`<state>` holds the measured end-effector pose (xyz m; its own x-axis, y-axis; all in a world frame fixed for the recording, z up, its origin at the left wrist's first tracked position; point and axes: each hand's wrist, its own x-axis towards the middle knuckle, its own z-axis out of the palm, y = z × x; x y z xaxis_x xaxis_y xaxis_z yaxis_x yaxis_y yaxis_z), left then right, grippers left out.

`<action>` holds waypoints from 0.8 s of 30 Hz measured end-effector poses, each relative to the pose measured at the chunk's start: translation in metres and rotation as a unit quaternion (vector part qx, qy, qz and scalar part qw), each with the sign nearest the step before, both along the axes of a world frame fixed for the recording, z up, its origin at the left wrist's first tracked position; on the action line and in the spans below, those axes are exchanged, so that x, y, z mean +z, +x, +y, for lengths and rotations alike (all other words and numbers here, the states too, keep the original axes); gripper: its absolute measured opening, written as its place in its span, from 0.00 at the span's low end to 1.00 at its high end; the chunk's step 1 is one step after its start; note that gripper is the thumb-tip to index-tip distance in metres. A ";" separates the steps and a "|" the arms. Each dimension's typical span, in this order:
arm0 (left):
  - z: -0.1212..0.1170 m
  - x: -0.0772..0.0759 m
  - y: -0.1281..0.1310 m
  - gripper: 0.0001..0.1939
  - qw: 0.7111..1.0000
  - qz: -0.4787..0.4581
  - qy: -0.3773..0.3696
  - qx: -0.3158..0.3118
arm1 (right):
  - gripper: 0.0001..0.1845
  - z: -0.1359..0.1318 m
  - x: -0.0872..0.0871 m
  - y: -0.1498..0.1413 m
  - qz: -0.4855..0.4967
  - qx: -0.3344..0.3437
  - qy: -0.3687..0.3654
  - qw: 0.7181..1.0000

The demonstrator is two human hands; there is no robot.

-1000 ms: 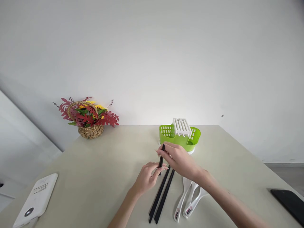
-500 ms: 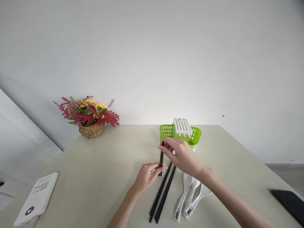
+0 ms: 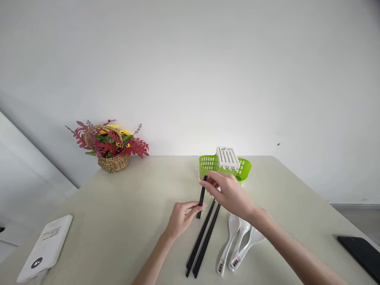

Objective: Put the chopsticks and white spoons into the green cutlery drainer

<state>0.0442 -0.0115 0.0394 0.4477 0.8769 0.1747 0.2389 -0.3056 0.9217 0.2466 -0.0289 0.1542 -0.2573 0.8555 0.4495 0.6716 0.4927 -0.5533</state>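
Note:
A pair of black chopsticks (image 3: 202, 194) stands nearly upright above the table, gripped by both hands. My left hand (image 3: 181, 217) pinches it near the lower end between thumb and fingers. Around the upper end, the fingertips of my right hand (image 3: 227, 192) are closed. More black chopsticks (image 3: 204, 241) lie on the table below the hands. To their right, several white spoons (image 3: 233, 229) rest in a bunch, partly under my right forearm. Behind my right hand is a green basket (image 3: 208, 163) with a white slotted holder (image 3: 228, 157) on it; the hand hides part of its front.
A wicker basket of artificial flowers (image 3: 114, 164) stands at the back left against the wall. On the left edge lies a white device (image 3: 44, 249) with a cable. A black phone (image 3: 359, 253) is near the right edge of the table.
The chopsticks in my hands have drawn together and lean slightly more to the right at the top. My left hand has shifted a little to the left; the other things stay put.

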 end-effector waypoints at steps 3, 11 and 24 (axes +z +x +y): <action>0.001 -0.001 -0.001 0.19 1.000 -0.005 0.000 0.006 | 0.19 -0.001 0.001 -0.001 0.001 0.001 0.003 1.000; 0.000 0.001 0.001 0.15 1.000 0.013 -0.016 -0.002 | 0.20 -0.001 0.000 0.001 0.033 -0.001 -0.002 0.999; -0.003 0.005 0.002 0.17 0.999 0.008 -0.042 -0.029 | 0.12 -0.004 0.022 0.014 0.073 0.047 -0.056 0.995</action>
<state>0.0465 -0.0144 0.0441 0.5011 0.8602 0.0940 0.2374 -0.2411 0.9410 0.2606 -0.0325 0.1762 -0.2773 0.8773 0.3916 0.5344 0.4796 -0.6960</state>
